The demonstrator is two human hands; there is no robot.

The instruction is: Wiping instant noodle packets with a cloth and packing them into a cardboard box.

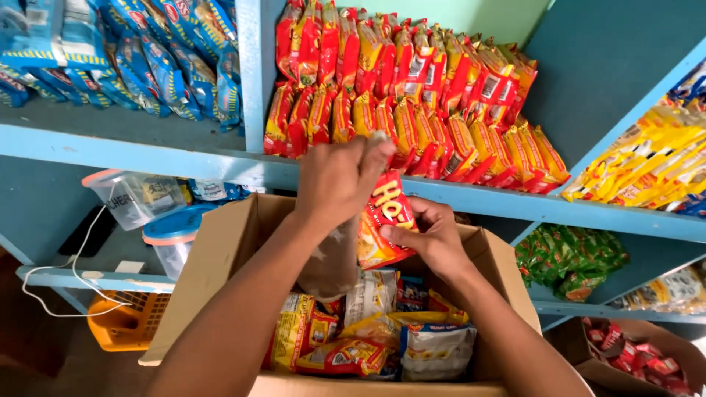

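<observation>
A red and yellow snack packet point(384, 220) is held above an open cardboard box point(213, 257). My left hand point(340, 176) pinches the packet's top edge. My right hand point(430, 239) grips its lower right side from below. The box holds several mixed snack packets point(368, 331) in red, yellow and white. Directly behind the hands, a blue shelf point(515, 206) carries two stacked rows of similar red and yellow packets point(412, 103), standing on edge.
Blue packets point(147, 59) fill the upper left shelf. Yellow packets point(647, 162) and green packets point(570, 257) sit on shelves to the right. Clear plastic containers point(136, 195), a white cable point(55, 294), an orange basket point(121, 320) and a second box of red packets point(640, 356) are nearby.
</observation>
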